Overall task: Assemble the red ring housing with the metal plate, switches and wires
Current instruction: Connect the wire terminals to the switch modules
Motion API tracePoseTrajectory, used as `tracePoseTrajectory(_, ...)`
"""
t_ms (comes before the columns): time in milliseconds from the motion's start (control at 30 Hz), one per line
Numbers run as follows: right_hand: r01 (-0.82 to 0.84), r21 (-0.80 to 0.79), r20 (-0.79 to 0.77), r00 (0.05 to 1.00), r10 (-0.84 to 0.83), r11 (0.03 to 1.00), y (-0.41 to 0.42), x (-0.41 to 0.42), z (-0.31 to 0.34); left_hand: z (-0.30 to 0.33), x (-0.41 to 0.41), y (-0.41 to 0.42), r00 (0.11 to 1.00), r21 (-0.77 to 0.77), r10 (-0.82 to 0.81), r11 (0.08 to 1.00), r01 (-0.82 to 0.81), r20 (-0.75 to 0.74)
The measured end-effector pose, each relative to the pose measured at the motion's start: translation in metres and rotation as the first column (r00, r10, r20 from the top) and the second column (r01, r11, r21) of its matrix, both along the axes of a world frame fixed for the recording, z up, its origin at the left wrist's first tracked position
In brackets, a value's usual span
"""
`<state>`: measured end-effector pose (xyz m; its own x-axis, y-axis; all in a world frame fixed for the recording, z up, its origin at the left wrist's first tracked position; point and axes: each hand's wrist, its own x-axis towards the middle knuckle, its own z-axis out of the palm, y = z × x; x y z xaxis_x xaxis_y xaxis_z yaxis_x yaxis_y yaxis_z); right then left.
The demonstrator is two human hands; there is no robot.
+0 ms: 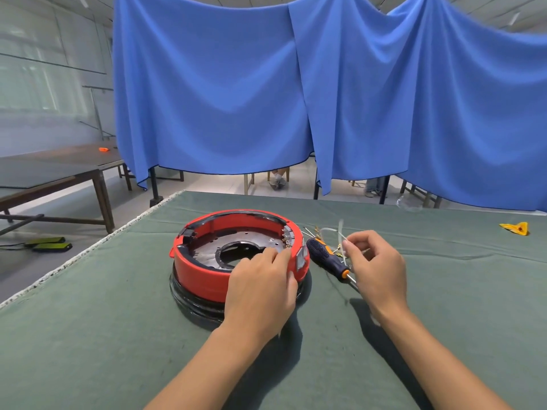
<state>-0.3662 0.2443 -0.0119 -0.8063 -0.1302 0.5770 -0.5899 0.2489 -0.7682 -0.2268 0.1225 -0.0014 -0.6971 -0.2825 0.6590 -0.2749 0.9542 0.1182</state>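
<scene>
Right hand [376, 261] pinching thin wires [340, 232], left hand [263, 279] gripping red ring housing [207, 276] near rim (metal plate [213, 250] inside): wires may snag on screwdriver [325, 255] w/ any tug

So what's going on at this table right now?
A person is assembling a red ring housing on a green-covered table. The left hand grips the housing's near-right rim, over the dark metal plate inside. The right hand pinches thin pale wires beside it. A screwdriver lies unused between them.
</scene>
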Motion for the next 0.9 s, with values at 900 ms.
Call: tracePoseTrajectory(900,-0.583,-0.09,0.141,0.795,0.59,0.808,-0.03,0.075,0.031,0.026,0.008,-0.009,0.886,0.723,-0.118,0.535,0.438,-0.449)
